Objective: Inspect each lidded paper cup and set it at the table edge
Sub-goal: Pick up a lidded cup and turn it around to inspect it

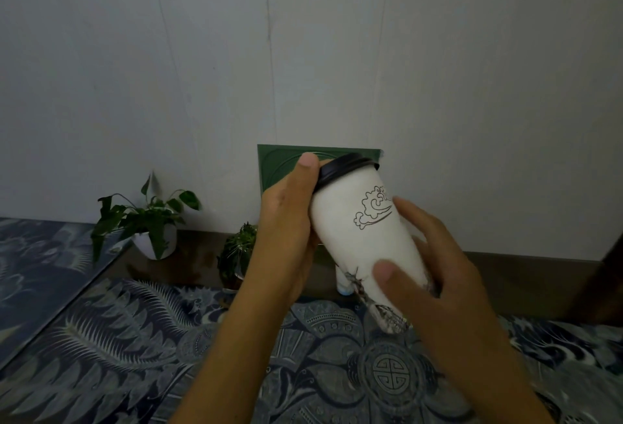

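Observation:
A tall white paper cup (pixel 364 231) with a black lid (pixel 344 169) and a line-drawn cloud motif is held up in the air, tilted with its top leaning left. My left hand (pixel 286 221) grips its upper side, thumb resting at the lid's rim. My right hand (pixel 435 268) wraps the lower part, thumb across the front. The cup's base is partly hidden by my right hand.
The table carries a blue patterned cloth (pixel 168 339). At the back stand a leafy plant in a white pot (pixel 148 221), a smaller plant (pixel 239 251) and a green square panel (pixel 279 167) against the wall. A small white object (pixel 344 283) stands behind the cup.

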`<state>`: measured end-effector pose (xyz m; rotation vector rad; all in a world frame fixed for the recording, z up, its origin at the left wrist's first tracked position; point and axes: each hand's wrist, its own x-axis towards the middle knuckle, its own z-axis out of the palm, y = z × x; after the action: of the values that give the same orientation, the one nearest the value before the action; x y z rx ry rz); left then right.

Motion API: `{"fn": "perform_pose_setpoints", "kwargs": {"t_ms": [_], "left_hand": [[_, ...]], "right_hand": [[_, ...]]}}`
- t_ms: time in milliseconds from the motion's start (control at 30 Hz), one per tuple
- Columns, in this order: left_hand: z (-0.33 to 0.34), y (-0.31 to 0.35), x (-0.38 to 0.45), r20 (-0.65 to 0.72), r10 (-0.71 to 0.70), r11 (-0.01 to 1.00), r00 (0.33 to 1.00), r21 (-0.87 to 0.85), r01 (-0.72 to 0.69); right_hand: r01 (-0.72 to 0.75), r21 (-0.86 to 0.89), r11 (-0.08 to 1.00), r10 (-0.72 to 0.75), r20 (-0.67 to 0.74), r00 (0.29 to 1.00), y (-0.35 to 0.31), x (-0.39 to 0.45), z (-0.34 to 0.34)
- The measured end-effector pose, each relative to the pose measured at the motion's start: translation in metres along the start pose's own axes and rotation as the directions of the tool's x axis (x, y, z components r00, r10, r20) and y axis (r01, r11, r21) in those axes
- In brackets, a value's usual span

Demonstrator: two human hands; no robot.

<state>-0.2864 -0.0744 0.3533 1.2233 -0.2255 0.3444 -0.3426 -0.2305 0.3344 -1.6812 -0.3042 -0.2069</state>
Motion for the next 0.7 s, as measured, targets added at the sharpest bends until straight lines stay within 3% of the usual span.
{"fn": "perform_pose_setpoints", "kwargs": {"t_ms": [67,167,267,367,433,467,533,600,700], "left_hand": [[0.001,-0.001,0.000,-0.001,0.029,0.999,1.000,0.044,-0.029],[0.001,-0.003,0.000,0.016,0.062,0.996,0.998,0.056,-0.063],[-0.002,-0.002,0.001,0.017,0.067,0.998,0.998,0.004,-0.067],[-0.002,-0.001,0.001,0.029,0.042,0.998,0.999,-0.051,-0.041],[-0.002,-0.001,0.001,0.031,0.020,0.998,0.999,-0.057,-0.018],[-0.001,-0.001,0.001,0.025,0.014,0.998,1.000,-0.058,-0.013],[-0.002,-0.002,0.002,0.000,0.018,0.999,1.000,-0.046,-0.018],[-0.001,-0.002,0.002,-0.021,0.032,0.999,0.999,0.012,-0.032],[0.002,0.000,0.001,-0.072,0.029,0.998,0.997,0.063,-0.024]], "right_hand": [[0.125,-0.181,0.975,-0.128,-0.005,0.992,0.001,-0.001,0.002],[0.174,-0.185,0.967,-0.177,0.001,0.984,0.004,-0.002,0.002],[0.019,0.113,0.993,-0.025,0.050,0.998,0.006,-0.001,-0.003],[-0.273,0.494,0.826,0.118,0.323,0.939,0.004,0.001,-0.006],[-0.370,0.579,0.727,0.107,0.437,0.893,0.003,0.001,-0.007],[-0.370,0.577,0.728,0.104,0.441,0.891,0.004,0.002,-0.007],[-0.294,0.496,0.817,0.124,0.346,0.930,0.004,0.002,-0.007],[-0.124,0.221,0.967,0.094,0.143,0.985,0.005,0.003,-0.005],[0.114,-0.210,0.971,-0.110,0.030,0.993,0.004,0.001,0.001]]}}
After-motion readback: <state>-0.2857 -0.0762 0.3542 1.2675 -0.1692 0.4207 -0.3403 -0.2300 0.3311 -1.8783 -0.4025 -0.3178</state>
